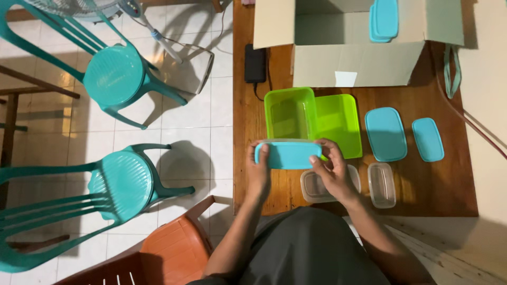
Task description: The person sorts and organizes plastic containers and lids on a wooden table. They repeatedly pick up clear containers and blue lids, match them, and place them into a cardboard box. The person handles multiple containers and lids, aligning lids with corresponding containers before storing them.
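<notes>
Both my hands hold a container with a blue lid (288,154) above the near edge of the wooden table (443,190). My left hand (258,171) grips its left end, and my right hand (332,171) grips its right end with fingers curled over the lid. Just beyond it sits an open green container (289,112) with its green lid (339,124) lying beside it. Under my right hand rests a clear container (312,186); a second clear container (382,184) stands to its right.
Two blue lids (385,133) (428,139) lie at the table's right. An open cardboard box (343,63) at the back holds more blue lids (383,20). A black power adapter (255,63) lies left of it. Two teal chairs (113,74) (121,184) and an orange chair (169,253) stand on the left.
</notes>
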